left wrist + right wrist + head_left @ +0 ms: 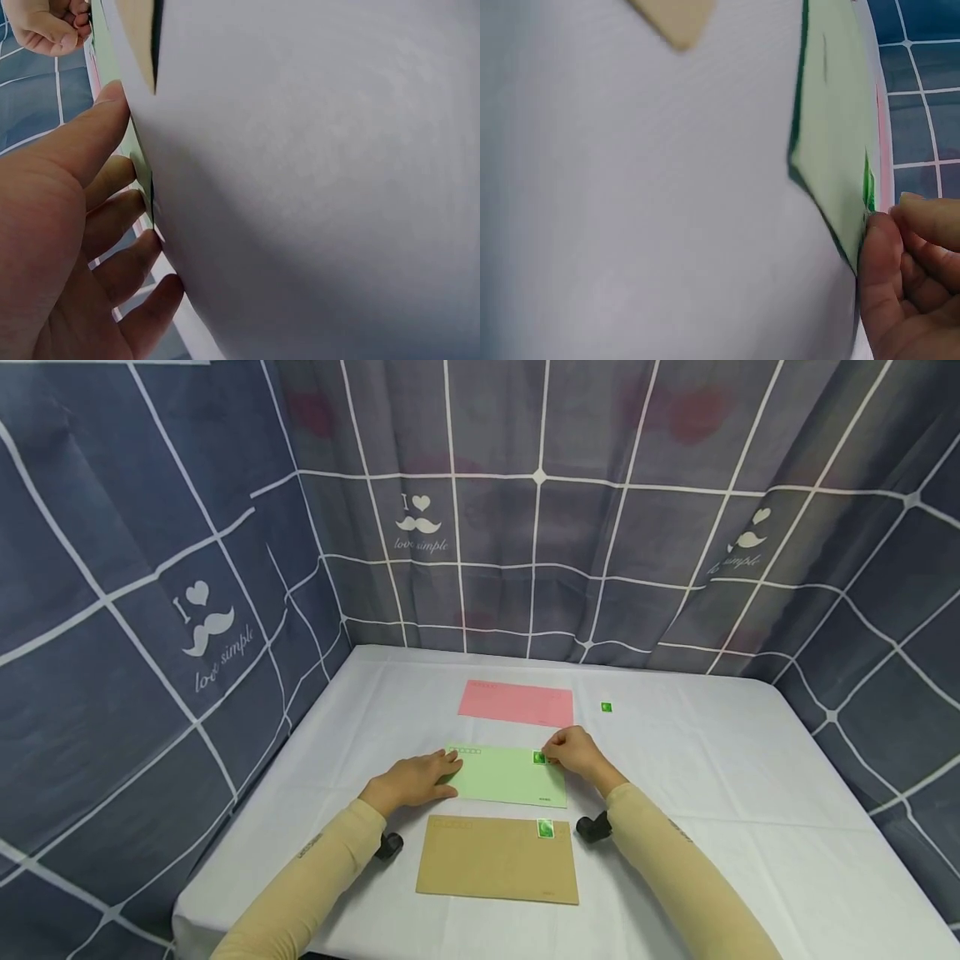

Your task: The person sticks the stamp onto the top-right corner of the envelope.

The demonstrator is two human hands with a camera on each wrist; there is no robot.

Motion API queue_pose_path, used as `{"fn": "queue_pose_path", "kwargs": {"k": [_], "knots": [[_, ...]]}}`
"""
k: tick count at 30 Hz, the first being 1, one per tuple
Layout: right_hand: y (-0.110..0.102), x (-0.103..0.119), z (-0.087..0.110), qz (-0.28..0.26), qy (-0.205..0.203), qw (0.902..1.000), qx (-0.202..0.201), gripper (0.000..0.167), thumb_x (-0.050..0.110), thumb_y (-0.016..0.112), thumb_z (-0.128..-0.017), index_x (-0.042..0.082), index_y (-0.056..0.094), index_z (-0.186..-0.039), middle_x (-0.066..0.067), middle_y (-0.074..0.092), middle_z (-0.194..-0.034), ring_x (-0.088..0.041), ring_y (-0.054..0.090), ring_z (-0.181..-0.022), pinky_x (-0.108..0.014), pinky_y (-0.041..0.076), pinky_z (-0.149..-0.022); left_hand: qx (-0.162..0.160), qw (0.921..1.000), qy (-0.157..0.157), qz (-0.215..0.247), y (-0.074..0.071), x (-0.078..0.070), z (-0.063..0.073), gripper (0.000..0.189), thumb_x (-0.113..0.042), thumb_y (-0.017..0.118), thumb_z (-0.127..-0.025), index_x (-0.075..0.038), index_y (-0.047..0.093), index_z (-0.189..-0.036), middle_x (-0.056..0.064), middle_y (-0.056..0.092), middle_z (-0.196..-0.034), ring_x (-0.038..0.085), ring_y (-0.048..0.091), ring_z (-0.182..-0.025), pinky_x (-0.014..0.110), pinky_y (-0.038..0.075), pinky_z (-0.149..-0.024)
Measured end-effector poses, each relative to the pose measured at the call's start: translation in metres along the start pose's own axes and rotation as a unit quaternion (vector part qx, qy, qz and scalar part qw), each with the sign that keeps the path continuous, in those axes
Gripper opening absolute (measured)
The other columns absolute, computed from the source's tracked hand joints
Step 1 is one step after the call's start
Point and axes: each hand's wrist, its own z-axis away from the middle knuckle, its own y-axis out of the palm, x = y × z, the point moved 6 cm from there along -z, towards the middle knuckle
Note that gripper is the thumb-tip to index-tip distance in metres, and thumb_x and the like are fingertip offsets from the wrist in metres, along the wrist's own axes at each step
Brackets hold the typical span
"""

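Observation:
A light green envelope (pixel 498 777) lies flat in the middle of the white table. My left hand (pixel 417 779) rests on its left end with fingers spread, and in the left wrist view the thumb and fingertips (pixel 169 289) press down along that edge. At the envelope's upper right corner, my right hand (pixel 576 753) pinches a small green stamp (pixel 539 757) by its right side. The right wrist view has the stamp (pixel 868 184) tilted slightly up from the paper, thumb and forefinger meeting at its edge.
Nearer to me lies a brown envelope (pixel 495 860) bearing a green stamp (pixel 545 829) at its upper right. Beyond the green one is a pink envelope (pixel 516 702), with a loose green stamp (pixel 606 707) to its right. Dark checked curtains (pixel 495 518) enclose the table.

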Motion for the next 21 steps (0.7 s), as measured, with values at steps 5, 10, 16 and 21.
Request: {"fn": "queue_pose_path", "kwargs": {"k": [5, 10, 16, 21], "knots": [[-0.002, 0.008, 0.006, 0.060, -0.060, 0.9963, 0.013, 0.017, 0.009, 0.062, -0.097, -0.001, 0.076, -0.093, -0.005, 0.067, -0.076, -0.012, 0.054, -0.066, -0.022, 0.045, -0.059, 0.002, 1.0000, -0.001, 0.000, -0.001, 0.000, 0.000, 0.066, -0.043, 0.063, -0.096, -0.012, 0.045, -0.151, 0.006, 0.037, -0.161, 0.029, 0.037, -0.149, 0.049, 0.040, -0.115], [-0.004, 0.017, 0.018, 0.124, -0.130, 0.9830, 0.035, 0.016, 0.009, 0.062, -0.096, 0.000, 0.076, -0.098, -0.006, 0.073, -0.086, -0.012, 0.058, -0.074, -0.027, 0.050, -0.065, -0.009, 0.9999, 0.001, -0.007, 0.000, 0.001, -0.001, 0.064, -0.042, 0.064, -0.096, -0.011, 0.047, -0.150, 0.008, 0.040, -0.159, 0.030, 0.040, -0.147, 0.049, 0.042, -0.113], [-0.006, 0.026, 0.033, 0.198, -0.187, 0.9613, 0.043, 0.023, 0.006, 0.063, -0.095, -0.004, 0.071, -0.114, -0.016, 0.073, -0.112, -0.028, 0.069, -0.104, -0.044, 0.056, -0.093, -0.019, 0.9998, 0.003, -0.010, -0.002, 0.001, -0.002, 0.063, -0.041, 0.064, -0.097, -0.010, 0.048, -0.149, 0.008, 0.042, -0.158, 0.031, 0.041, -0.146, 0.048, 0.042, -0.114], [0.003, 0.023, 0.050, 0.279, -0.215, 0.9306, 0.101, 0.047, 0.016, 0.062, -0.099, -0.006, 0.054, -0.139, -0.021, 0.053, -0.147, -0.037, 0.049, -0.139, -0.050, 0.040, -0.115, -0.010, 1.0000, 0.002, 0.000, 0.000, 0.000, -0.002, 0.063, -0.040, 0.064, -0.097, -0.010, 0.047, -0.150, 0.009, 0.041, -0.159, 0.031, 0.040, -0.147, 0.048, 0.041, -0.114]]}}
